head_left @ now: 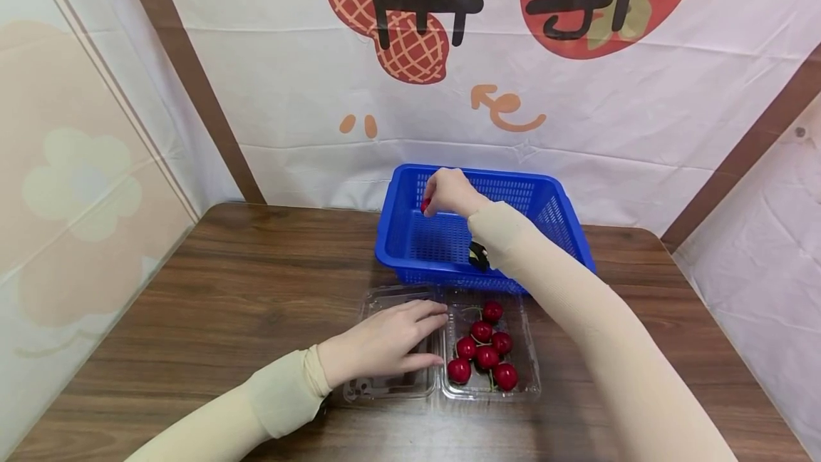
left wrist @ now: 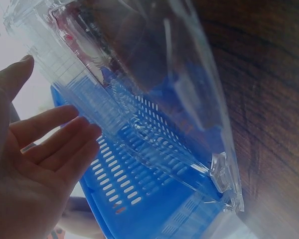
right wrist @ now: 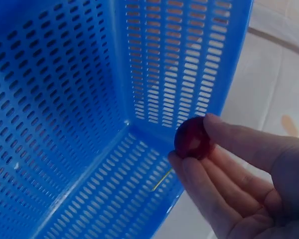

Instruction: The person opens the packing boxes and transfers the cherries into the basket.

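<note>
Between thumb and fingers my right hand pinches a dark red cherry, held over the left part of a blue plastic basket. A thin stem hangs down from the cherry in the right wrist view. My left hand lies with its fingers extended over the lid half of a clear plastic box. In the left wrist view the lid stands close beside those fingers; whether they touch it cannot be told. Several red cherries, some with stems, lie in the box's right half.
The basket stands at the back of the brown wooden table, against a printed white cloth. The box lies right in front of the basket. More cloth hangs at both sides of the table.
</note>
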The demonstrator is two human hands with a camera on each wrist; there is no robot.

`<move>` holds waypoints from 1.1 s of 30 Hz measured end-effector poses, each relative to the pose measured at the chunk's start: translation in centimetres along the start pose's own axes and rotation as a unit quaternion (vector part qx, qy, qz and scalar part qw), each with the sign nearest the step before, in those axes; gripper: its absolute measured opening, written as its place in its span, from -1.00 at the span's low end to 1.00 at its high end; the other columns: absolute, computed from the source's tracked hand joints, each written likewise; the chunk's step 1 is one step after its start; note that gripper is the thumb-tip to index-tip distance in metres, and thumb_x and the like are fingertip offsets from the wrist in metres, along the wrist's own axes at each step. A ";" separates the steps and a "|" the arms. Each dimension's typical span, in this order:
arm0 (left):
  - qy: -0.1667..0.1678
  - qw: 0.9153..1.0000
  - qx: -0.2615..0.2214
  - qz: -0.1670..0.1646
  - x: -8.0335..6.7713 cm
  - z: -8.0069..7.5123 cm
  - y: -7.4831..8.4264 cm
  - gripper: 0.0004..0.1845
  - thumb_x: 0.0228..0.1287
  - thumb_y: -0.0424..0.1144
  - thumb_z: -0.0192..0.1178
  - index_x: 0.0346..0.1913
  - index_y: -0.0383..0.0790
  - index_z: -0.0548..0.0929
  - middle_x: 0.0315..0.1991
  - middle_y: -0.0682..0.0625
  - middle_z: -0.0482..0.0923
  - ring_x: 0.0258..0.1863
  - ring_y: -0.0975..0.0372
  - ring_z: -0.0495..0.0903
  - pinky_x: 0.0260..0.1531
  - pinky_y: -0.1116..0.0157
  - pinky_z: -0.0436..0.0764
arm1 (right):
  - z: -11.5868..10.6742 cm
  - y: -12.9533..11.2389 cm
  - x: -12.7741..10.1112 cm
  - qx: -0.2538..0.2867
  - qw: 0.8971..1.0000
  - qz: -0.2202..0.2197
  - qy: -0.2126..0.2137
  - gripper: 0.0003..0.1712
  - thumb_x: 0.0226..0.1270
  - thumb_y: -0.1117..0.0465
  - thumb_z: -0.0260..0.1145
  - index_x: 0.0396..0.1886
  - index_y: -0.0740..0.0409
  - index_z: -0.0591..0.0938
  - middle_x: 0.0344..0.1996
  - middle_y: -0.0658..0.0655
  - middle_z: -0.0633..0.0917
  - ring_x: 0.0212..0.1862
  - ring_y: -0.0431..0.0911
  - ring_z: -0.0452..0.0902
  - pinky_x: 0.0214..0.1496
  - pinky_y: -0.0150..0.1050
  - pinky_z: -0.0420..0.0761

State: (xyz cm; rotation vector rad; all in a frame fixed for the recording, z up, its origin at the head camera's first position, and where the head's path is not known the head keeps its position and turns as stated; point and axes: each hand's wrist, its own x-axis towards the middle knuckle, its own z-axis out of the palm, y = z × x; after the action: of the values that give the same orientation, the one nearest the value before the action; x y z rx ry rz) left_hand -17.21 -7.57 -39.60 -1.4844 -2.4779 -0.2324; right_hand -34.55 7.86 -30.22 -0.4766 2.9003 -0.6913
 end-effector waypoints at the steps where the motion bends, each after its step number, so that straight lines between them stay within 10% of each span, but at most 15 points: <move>1: 0.000 1.000 0.001 0.000 0.0 0.0 0.0 -0.37 0.26 0.19 0.11 0.15 -0.27 0.55 0.17 -0.10 0.50 0.18 0.17 0.49 0.22 0.31 0.46 | 0.0 0.1 0.2 -0.003 1.000 -0.004 -0.001 -0.69 -0.02 0.25 0.52 -0.21 0.20 0.72 -0.22 0.13 0.72 -0.13 -0.03 0.57 -0.05 -0.19 0.63; 33: 0.006 1.000 -0.009 0.003 0.2 0.3 -0.1 -0.39 0.24 0.16 0.16 0.14 -0.28 0.55 0.16 -0.09 0.50 0.18 0.17 0.49 0.20 0.29 0.48 | 3.4 2.8 4.2 -0.031 0.992 -0.078 -0.091 -0.67 0.01 0.28 0.50 -0.16 0.15 0.68 -0.20 0.10 0.74 -0.12 -0.09 0.62 -0.03 -0.27 0.60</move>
State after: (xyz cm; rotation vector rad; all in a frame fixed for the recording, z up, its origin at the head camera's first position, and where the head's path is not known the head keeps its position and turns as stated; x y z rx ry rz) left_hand -17.42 -7.42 -39.81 -1.4921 -2.4687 -0.2625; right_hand -38.60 7.37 -34.72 -0.7399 2.7398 -0.5460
